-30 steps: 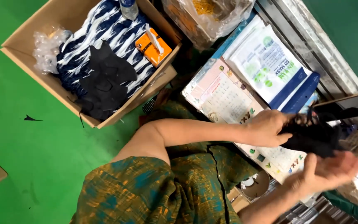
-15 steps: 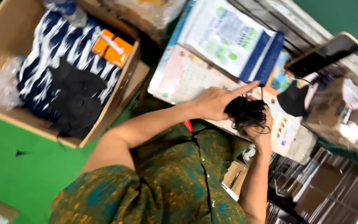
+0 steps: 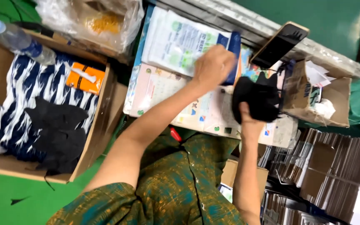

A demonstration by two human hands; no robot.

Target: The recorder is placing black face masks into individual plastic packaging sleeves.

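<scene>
Cardboard box [image 3: 98, 133] left, striped navy-white cloth [image 3: 30, 96], orange packet [image 3: 85, 78] inside; plastic bottle [image 3: 15, 39]; phone [image 3: 279, 44] propped; torn paper bag [image 3: 317, 98] right.

Left hand [image 3: 213, 66] is smeared with motion blur, fingers impossible to separate. Right hand [image 3: 246, 121] is mostly buried behind the black fabric bundle [image 3: 257, 100], only its heel showing. The cardboard box [image 3: 92, 137] runs off the left edge, the plastic water bottle [image 3: 17, 41] is clipped at the corner, and the stacked cartons [image 3: 326, 166] run off the bottom right.
</scene>
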